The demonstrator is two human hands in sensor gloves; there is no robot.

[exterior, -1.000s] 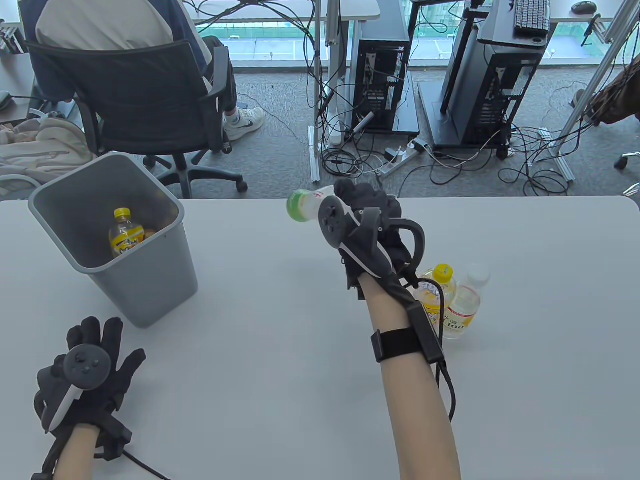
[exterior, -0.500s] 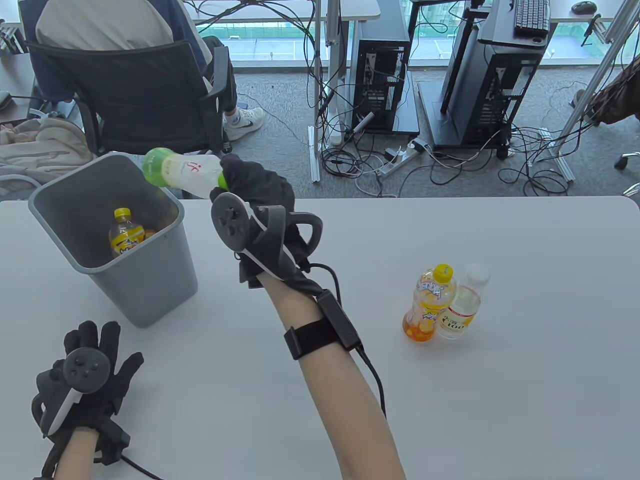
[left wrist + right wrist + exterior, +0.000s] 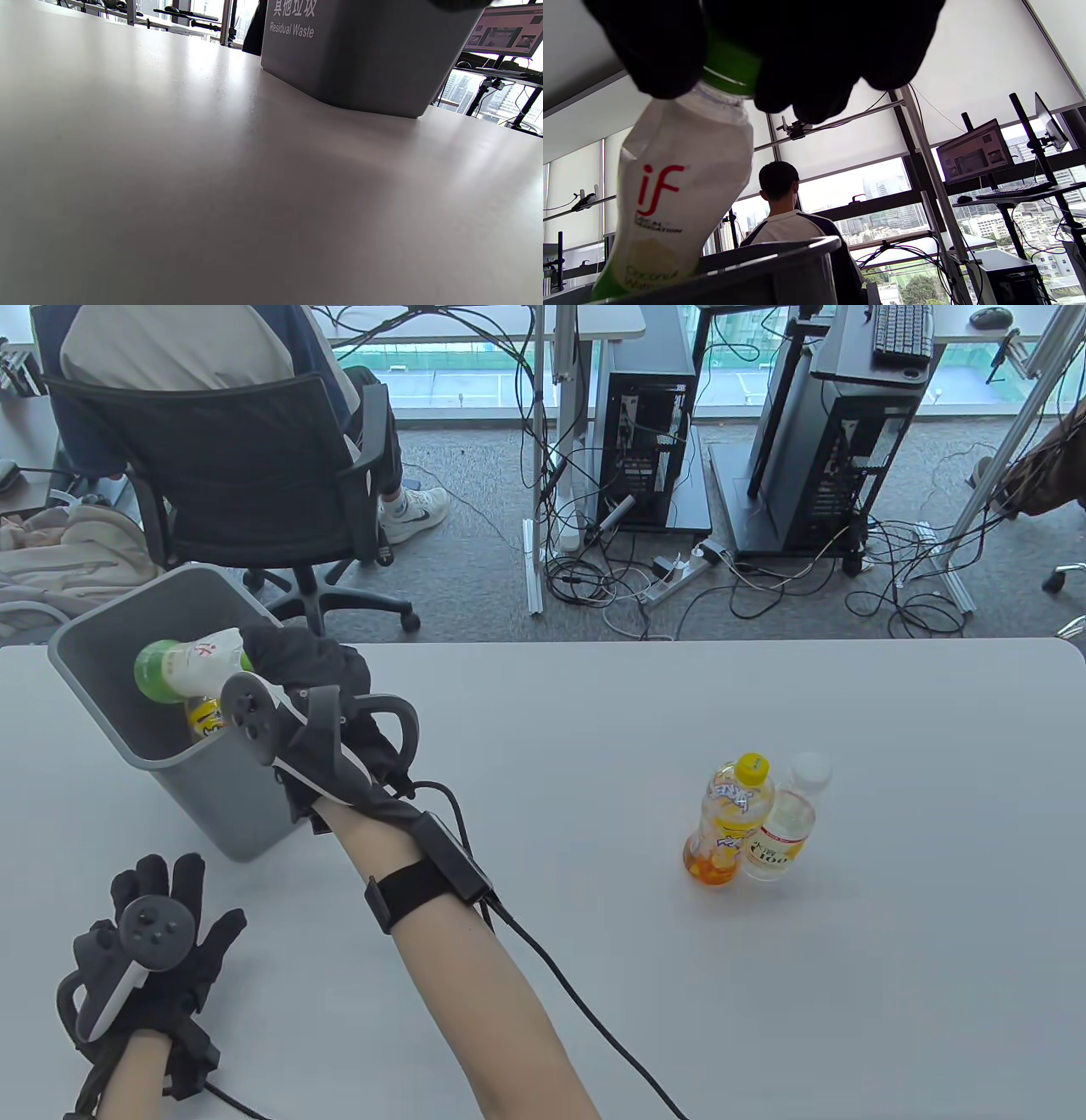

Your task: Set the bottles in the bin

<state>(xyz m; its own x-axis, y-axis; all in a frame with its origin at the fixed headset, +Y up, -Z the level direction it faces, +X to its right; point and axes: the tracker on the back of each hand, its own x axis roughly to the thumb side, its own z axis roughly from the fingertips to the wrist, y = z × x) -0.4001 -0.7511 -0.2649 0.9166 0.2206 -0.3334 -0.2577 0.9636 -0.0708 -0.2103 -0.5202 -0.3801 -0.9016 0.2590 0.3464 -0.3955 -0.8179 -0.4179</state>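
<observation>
Right hand reaches far forward-left, fingers curled closed; left hand lies flat, fingers spread.

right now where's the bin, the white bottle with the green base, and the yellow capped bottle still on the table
bin (image 3: 93, 704): table view, inner left wall.
white bottle with the green base (image 3: 202, 655): table view, white label on its side.
yellow capped bottle on the table (image 3: 730, 823): table view, middle of its body.

We see bare surface between the bin at far left and two upright bottles touching at right; a yellow-capped bottle occupies the bin.
</observation>
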